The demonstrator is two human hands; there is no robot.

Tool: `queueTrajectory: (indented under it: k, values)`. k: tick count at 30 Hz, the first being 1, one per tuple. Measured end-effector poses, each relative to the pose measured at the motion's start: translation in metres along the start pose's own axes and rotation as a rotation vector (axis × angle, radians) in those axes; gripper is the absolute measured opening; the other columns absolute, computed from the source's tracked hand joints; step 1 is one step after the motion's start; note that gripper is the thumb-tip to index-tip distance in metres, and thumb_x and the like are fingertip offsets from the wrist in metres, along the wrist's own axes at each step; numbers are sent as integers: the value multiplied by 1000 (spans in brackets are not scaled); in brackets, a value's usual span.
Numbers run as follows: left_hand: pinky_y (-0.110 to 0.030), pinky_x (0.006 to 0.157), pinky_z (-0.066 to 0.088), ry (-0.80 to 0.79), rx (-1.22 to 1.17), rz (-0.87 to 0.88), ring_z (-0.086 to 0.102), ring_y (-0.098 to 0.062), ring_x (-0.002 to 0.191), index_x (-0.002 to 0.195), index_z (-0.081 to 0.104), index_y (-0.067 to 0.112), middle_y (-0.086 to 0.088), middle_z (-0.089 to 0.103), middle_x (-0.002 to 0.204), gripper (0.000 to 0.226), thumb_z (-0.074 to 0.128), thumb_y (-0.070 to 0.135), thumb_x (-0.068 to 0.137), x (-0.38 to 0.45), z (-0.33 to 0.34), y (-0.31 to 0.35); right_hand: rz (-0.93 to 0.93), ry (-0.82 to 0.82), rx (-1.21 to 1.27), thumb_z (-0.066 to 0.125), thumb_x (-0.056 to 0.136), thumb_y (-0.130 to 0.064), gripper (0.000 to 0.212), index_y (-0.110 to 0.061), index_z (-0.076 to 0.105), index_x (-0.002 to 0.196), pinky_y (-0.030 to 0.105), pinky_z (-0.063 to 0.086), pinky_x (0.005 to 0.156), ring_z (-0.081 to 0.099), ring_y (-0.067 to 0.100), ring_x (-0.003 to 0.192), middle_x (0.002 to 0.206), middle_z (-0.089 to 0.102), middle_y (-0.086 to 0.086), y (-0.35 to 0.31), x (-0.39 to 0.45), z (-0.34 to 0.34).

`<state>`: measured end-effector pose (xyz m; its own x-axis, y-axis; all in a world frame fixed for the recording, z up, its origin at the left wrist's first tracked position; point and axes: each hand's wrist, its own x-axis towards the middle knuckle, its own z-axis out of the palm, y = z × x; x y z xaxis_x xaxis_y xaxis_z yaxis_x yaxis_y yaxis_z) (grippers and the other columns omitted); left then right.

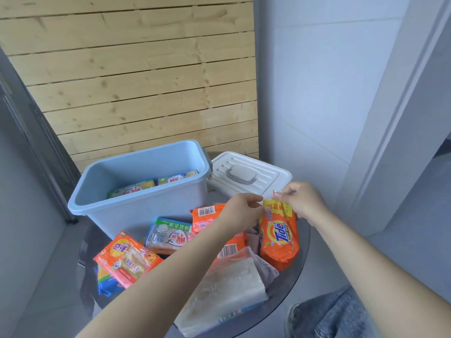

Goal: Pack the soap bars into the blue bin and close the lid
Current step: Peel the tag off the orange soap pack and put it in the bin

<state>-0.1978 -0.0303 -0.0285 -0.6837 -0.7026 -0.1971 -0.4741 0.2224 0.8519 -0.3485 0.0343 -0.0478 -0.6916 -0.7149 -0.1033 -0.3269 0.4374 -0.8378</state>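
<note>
You pinch the orange Tide pack (279, 236) by its top seam, left hand (244, 211) and right hand (301, 201) both closed on it, probably to lift it into the open blue bin (136, 211).

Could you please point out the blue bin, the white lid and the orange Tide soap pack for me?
blue bin (136, 211): head view, on its bare front wall.
white lid (266, 170): head view, on its ribbed top beside the handle.
Tide soap pack (279, 236): head view, on the printed logo.
</note>
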Motion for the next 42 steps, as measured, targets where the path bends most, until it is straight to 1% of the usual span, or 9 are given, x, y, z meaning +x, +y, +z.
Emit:
queueTrajectory:
  k: [6, 13, 18, 21, 25, 30, 35, 38, 42]
  values:
    - [-11, 69, 53, -49, -192, 85, 64, -5, 91, 131, 54, 23, -1, 64, 115, 48, 68, 20, 85, -11, -5, 10, -61, 137, 171, 73, 77, -27, 28, -17, 55, 57, 42, 56, 55, 63, 32, 59, 68, 64, 17, -18, -9, -20]
    - [-43, 95, 53, -84, -374, 46, 69, -16, 102, 140, 36, 45, 5, 66, 123, 72, 68, 46, 75, -31, -21, 15, -166, 282, 325, 70, 79, -29, 32, -19, 53, 54, 45, 57, 59, 57, 27, 54, 54, 55, 6, -67, -25, -32]
    - [-38, 81, 59, -154, -471, 9, 71, -21, 93, 140, 38, 33, -4, 68, 119, 73, 74, 21, 79, -47, -57, 13, -193, 267, 436, 69, 80, -29, 30, -18, 56, 56, 49, 59, 60, 61, 29, 58, 58, 59, 4, -92, -31, -18]
    - [-36, 74, 61, -20, -510, 2, 72, -23, 81, 137, 46, 21, -13, 71, 112, 68, 75, 9, 77, -54, -82, 9, -182, 199, 499, 68, 82, -28, 25, -15, 59, 62, 49, 59, 60, 61, 27, 58, 63, 60, 5, -105, -34, -5]
    - [-39, 74, 60, 109, -511, 14, 70, -27, 80, 125, 58, 9, -18, 72, 105, 67, 81, 19, 63, -62, -119, 0, -222, 100, 532, 67, 83, -25, 19, -8, 64, 76, 22, 54, 44, 58, 13, 58, 69, 59, 4, -120, -39, 14]
    - [-28, 62, 54, 291, -517, 42, 61, -25, 68, 103, 64, 3, -13, 69, 84, 31, 72, 19, 78, -62, -167, 6, -256, 74, 523, 72, 78, -31, 23, -18, 64, 60, 48, 55, 77, 57, 21, 68, 67, 64, 7, -144, -29, 35]
    - [-23, 53, 52, 481, -565, -3, 62, -19, 60, 96, 66, 14, -3, 67, 77, 24, 70, 33, 82, -40, -204, 6, -219, 6, 558, 74, 76, -28, 26, -15, 62, 58, 46, 60, 73, 69, 32, 69, 71, 70, 12, -175, -15, 63]
    - [-19, 44, 50, 493, -553, -75, 60, -18, 60, 104, 66, 15, -3, 65, 82, 28, 66, 36, 85, -23, -214, -2, -190, 1, 515, 74, 75, -33, 28, -15, 63, 57, 49, 59, 74, 72, 36, 73, 78, 74, 14, -187, -2, 80]
    - [-22, 45, 49, 471, -582, -209, 58, -21, 62, 86, 63, 15, -8, 61, 88, 30, 65, 45, 83, -3, -228, -16, -170, 2, 439, 70, 79, -32, 27, -19, 62, 58, 45, 59, 76, 72, 33, 73, 81, 74, 17, -193, 15, 97]
